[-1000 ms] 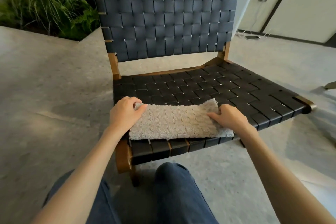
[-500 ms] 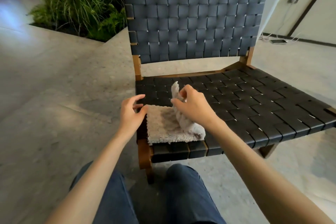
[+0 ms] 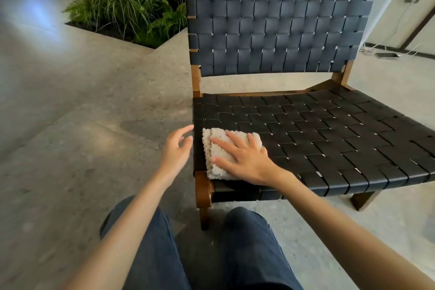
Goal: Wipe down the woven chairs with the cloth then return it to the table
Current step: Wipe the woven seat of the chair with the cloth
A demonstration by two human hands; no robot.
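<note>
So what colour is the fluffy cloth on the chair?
The cloth is pale beige-grey. It shows best in the head view, under the right hand.

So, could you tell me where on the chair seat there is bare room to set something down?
The woven seat is bare from the right hand rightward to its far edge, and back to the backrest. Only the near-left corner is crowded: folded cloth under that hand.

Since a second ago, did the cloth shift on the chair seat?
Yes. The cloth is now folded toward the woven seat's front-left corner, no longer spread along its front edge; the right hand presses flat on it.
</note>
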